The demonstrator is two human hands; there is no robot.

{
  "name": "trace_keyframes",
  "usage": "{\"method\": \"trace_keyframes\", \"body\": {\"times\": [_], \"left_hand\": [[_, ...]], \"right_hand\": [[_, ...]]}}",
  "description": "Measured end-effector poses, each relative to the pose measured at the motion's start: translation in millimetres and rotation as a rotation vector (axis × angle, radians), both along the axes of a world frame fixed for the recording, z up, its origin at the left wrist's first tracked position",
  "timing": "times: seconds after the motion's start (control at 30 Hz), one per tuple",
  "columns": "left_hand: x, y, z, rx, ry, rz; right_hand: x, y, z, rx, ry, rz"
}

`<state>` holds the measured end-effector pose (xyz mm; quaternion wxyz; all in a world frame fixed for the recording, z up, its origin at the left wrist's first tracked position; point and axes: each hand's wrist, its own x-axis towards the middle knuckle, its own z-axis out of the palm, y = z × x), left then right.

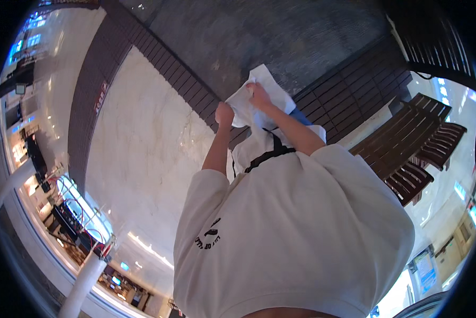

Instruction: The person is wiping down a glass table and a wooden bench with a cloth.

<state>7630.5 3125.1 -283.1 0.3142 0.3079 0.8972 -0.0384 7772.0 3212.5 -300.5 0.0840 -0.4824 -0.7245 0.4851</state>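
My left hand (224,114) is closed in a fist at the left edge of a white cloth-like sheet (271,85), gripping it. To its right my right hand (258,96) grips the sheet nearer its middle, fingers bent into the folds. The thin, creased sheet hangs in front of my body above the floor; whether it is fabric or plastic I cannot tell. Black straps (277,149) and more white material lie between my forearms, below the sheet. A bit of blue fabric (299,116) shows beside its right corner. My white shirt fills the lower middle.
Dark grey flooring (285,35) lies ahead, bordered by dark brown tiles (182,73); pale glossy floor (150,119) spreads left. A brown slatted table (405,131) with slatted chairs (409,183) stands right. Farther left are a lit glass case (84,210) and a white column (80,286).
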Motion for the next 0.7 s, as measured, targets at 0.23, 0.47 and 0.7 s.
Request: {"method": "trace_keyframes", "body": {"times": [0.23, 0.47, 0.7], "left_hand": [[54, 61, -5, 0.387, -0.107, 0.132], [116, 88, -10, 0.688, -0.238, -0.285], [67, 74, -16, 0.569, -0.215, -0.619]], "right_hand": [[49, 24, 3, 0.095, -0.011, -0.16], [109, 47, 10, 0.141, -0.103, -0.413], [54, 47, 41, -0.021, -0.469, -0.399]]}}
